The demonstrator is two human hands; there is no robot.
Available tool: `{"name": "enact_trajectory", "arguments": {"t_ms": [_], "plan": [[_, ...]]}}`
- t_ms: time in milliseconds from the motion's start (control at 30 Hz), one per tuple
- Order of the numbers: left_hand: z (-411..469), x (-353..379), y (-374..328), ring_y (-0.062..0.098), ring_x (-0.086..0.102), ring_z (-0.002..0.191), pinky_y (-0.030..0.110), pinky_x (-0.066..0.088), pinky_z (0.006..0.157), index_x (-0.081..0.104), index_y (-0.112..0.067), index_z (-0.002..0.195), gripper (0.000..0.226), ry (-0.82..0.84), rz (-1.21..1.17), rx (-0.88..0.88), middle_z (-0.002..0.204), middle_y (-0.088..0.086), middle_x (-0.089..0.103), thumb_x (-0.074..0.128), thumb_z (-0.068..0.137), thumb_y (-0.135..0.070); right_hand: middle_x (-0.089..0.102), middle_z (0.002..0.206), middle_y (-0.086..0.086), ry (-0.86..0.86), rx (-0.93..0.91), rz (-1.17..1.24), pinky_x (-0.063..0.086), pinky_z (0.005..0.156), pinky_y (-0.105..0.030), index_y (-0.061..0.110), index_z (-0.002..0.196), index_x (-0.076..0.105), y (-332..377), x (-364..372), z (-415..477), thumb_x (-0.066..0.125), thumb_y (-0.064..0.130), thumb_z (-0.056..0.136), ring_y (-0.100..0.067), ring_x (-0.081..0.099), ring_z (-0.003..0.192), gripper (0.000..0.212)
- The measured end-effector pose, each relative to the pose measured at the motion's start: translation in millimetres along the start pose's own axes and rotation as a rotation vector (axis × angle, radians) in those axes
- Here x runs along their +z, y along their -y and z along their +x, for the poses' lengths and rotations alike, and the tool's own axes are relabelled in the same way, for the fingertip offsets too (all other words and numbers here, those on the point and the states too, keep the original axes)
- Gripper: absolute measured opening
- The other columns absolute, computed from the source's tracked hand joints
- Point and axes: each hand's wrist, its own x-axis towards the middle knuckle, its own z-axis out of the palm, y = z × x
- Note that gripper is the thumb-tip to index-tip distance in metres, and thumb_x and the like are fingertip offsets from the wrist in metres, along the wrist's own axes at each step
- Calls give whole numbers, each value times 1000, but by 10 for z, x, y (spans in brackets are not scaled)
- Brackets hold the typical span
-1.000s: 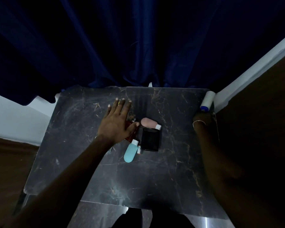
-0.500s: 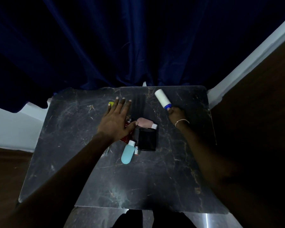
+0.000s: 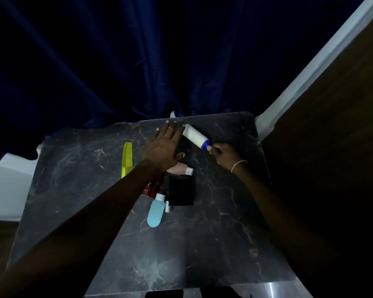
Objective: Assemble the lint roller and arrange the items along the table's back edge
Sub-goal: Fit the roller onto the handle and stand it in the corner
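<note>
A white lint roller with a blue end lies tilted near the back edge of the dark marble table. My right hand grips it at the blue end. My left hand is stretched flat with fingers apart, its fingertips touching the roller's far white end. Below the hands lie a pink bottle, a red tube, a black pouch, a light blue bottle and a small silver tube. A yellow-green comb rests to the left.
A dark blue curtain hangs right behind the table's back edge. A white and brown wall runs along the right side. Floor shows to the left of the table.
My right hand has carried the lint roller from the table's right back corner leftwards to the back middle. My left hand has moved off the cluster and up to the roller, uncovering the comb.
</note>
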Motion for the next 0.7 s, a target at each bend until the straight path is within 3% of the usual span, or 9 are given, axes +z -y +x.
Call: {"name": "enact_trajectory", "arguments": {"t_ms": [100,200,300,400,467,533,700], "plan": [[306,-24,-164,31,4,161,53,10,130,6,-27,165,93,5,-68,70,173,10,8,66,95,-39,60,72,-6,10,-63,-97,44,69,-33,12,80,64,-36,-247,14,54,36,99,-20,56,67,33],[644,-21,-407,35,32,152,53,33,123,35,-22,157,71,-39,-118,137,164,12,33,68,94,-24,69,87,-6,12,-128,-222,53,84,-35,15,96,70,1,-556,86,58,30,96,-18,64,81,19],[982,32,-662,29,58,121,46,48,105,53,-15,137,49,-97,-371,104,136,10,55,70,92,-17,72,99,-3,-218,-217,-154,50,90,-22,10,103,71,56,-909,196,69,15,88,-14,66,91,16],[1304,175,-921,28,63,112,35,48,97,60,-6,128,43,-147,-672,34,124,13,65,76,89,-15,69,89,4,-421,-255,27,49,78,-16,15,99,71,63,-1219,365,77,16,79,-8,64,81,21],[1476,299,-1074,28,65,108,37,51,92,61,-2,122,39,-170,-807,-2,118,13,69,77,88,-12,69,89,4,-455,-271,76,51,75,-14,16,101,68,41,-1314,498,80,17,77,-7,65,77,26],[1615,425,-1170,26,65,104,38,51,90,60,-1,120,36,-181,-876,-27,115,13,70,76,89,-12,69,89,2,-423,-279,115,54,74,-16,15,104,65,28,-1346,625,79,16,78,-7,66,77,30],[1821,652,-1150,24,65,105,36,52,88,58,-6,123,39,-165,-921,-68,114,9,69,75,90,-14,70,91,-4,-355,-281,50,60,86,-36,12,105,64,25,-1365,857,77,14,80,-19,70,88,28]]}}
